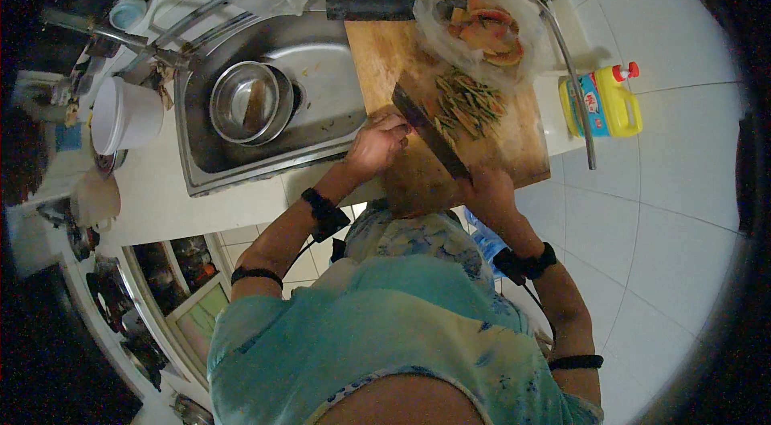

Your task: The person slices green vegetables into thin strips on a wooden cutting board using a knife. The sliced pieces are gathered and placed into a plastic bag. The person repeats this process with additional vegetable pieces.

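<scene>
Brown rectangular wooden cutting board (373, 56), right of the steel sink (321, 72). On it, thin green-brown cut strips (468, 106) lie right of our long dark metal knife (431, 131). Right hand (491, 191) clenched round its handle; left hand (377, 144) bunched near the blade, can't tell on what. We'd tuck those fingertips, slice slowly.
</scene>
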Available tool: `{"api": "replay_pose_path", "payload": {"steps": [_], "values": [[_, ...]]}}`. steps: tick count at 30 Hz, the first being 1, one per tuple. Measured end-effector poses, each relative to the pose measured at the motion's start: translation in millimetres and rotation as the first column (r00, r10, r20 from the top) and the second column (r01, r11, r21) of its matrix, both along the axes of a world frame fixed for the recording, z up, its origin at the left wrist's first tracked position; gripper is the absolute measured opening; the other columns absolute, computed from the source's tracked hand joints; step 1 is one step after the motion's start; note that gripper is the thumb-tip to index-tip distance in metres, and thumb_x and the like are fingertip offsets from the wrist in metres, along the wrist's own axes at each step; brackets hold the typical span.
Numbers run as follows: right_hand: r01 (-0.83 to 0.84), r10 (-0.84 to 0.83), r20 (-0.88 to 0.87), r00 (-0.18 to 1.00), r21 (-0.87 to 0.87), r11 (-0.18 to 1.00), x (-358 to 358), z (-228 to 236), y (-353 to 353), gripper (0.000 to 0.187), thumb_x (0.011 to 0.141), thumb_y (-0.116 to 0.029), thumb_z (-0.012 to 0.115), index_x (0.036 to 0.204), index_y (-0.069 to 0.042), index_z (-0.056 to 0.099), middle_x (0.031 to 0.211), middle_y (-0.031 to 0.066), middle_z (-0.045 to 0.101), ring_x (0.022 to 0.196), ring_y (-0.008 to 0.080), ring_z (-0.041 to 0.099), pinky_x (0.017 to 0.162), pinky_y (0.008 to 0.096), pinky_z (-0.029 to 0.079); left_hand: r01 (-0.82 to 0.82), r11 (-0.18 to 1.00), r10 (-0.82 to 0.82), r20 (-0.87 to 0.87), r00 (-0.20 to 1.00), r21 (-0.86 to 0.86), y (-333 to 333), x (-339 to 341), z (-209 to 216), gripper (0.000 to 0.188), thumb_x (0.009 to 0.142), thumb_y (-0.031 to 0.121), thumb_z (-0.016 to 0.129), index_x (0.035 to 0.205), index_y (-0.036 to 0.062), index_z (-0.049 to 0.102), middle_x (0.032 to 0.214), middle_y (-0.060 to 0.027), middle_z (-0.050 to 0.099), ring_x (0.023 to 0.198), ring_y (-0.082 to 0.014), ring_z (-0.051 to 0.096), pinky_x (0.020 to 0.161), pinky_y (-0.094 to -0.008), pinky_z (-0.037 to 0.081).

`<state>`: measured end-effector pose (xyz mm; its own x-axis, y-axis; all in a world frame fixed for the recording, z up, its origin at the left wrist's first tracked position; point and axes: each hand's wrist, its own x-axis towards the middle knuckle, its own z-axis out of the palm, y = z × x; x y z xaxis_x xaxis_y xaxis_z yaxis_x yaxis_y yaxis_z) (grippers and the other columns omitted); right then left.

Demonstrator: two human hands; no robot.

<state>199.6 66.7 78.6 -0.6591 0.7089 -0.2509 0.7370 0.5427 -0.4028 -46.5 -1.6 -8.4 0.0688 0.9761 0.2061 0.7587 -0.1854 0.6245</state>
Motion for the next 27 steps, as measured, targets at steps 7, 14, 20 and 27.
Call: {"api": "replay_pose_path", "payload": {"steps": [7, 14, 20, 27], "values": [[0.049, -0.049, 0.002, 0.999, -0.038, 0.998, 2.1, 10.4, -6.1, 0.028, 0.081, -0.028, 0.058, 0.07, -0.002, 0.063, 0.062, 0.021, 0.059, 0.06, 0.0406, 0.059, 0.057, 0.0495, 0.046, -0.001, 1.0, 0.001, 0.061, 0.998, 0.009, -2.5, 1.3, 5.2, 0.039, 0.076, 0.003, 0.055, 0.115, 0.0097, 0.058, 0.119, -0.0108, 0.055, 0.098, -0.0322, 0.058, 0.083, -0.0376, 0.05], [0.005, -0.005, 0.003, 1.0, 0.049, 0.999, 12.9, -5.0, -8.0, 0.037, 0.079, -0.032, 0.061, 0.06, -0.001, 0.059, 0.055, 0.021, 0.055, 0.053, 0.0406, 0.057, 0.05, 0.0493, 0.045, -0.023, 0.999, 0.023, -0.01, 1.0, 0.031, -0.5, 1.8, 12.0, 0.028, 0.073, 0.008, 0.059, 0.101, 0.0054, 0.061, 0.108, -0.0072, 0.058, 0.099, -0.0273, 0.057, 0.083, -0.035, 0.05], [0.014, -0.013, -0.026, 1.0, 0.064, 0.998, 7.9, -6.3, -9.1, 0.035, 0.078, -0.025, 0.06, 0.056, 0.002, 0.057, 0.055, 0.024, 0.053, 0.053, 0.0421, 0.057, 0.051, 0.0481, 0.045, -0.024, 0.998, 0.025, -0.017, 1.0, 0.057, -1.3, -0.8, 6.5, 0.029, 0.073, 0.007, 0.059, 0.102, 0.0053, 0.062, 0.109, -0.0078, 0.058, 0.1, -0.0278, 0.057, 0.083, -0.035, 0.05], [0.074, -0.079, -0.07, 0.994, -0.062, 0.995, -3.0, -25.9, -9.3, 0.028, 0.078, -0.032, 0.061, 0.073, -0.005, 0.066, 0.066, 0.0188, 0.063, 0.062, 0.0379, 0.062, 0.055, 0.0478, 0.049, 0.008, 0.998, -0.006, 0.034, 0.999, -0.058, 2.2, 3.0, 5.2, 0.031, 0.078, 0.012, 0.059, 0.109, 0.0095, 0.062, 0.114, -0.0097, 0.058, 0.1, -0.0303, 0.058, 0.083, -0.0373, 0.051]]}}
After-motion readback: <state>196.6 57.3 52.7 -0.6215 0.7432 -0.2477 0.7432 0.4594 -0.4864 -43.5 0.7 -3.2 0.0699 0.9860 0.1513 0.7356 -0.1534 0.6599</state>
